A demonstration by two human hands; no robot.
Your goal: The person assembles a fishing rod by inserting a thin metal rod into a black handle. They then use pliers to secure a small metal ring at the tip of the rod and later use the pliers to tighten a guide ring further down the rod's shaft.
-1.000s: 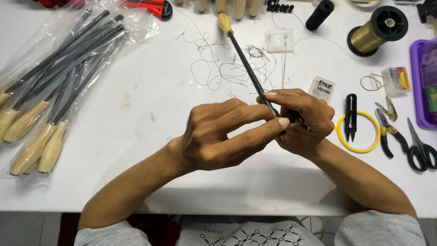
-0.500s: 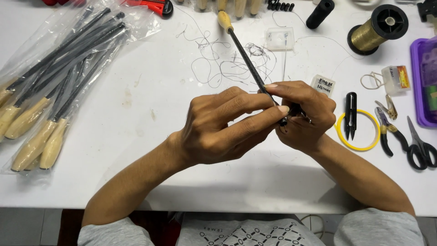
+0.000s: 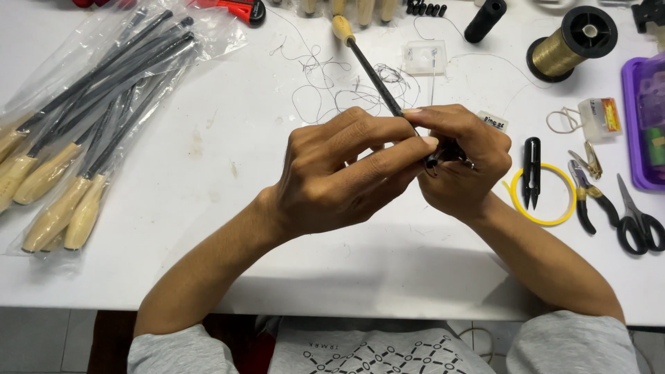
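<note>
A thin black rod [image 3: 374, 73] with a wooden handle end at its far tip runs away from me across the white table [image 3: 228, 138]. My right hand [image 3: 464, 166] grips its near end. My left hand [image 3: 346, 173] reaches across and pinches the rod near the same end with thumb and forefinger. The near tip of the rod is hidden between my fingers. Thin dark thread [image 3: 325, 90] lies tangled on the table just beyond my hands.
Clear bags of black rods with wooden handles [image 3: 83, 138] lie at the left. At the right are black thread snips [image 3: 532, 172] on a yellow ring [image 3: 554, 220], pliers [image 3: 589, 197], scissors [image 3: 637, 218], a gold thread spool [image 3: 571, 41] and a purple box [image 3: 641, 104].
Both hands stay on the rod in nearly the same place. My left fingers have shifted slightly along the rod's near end.
</note>
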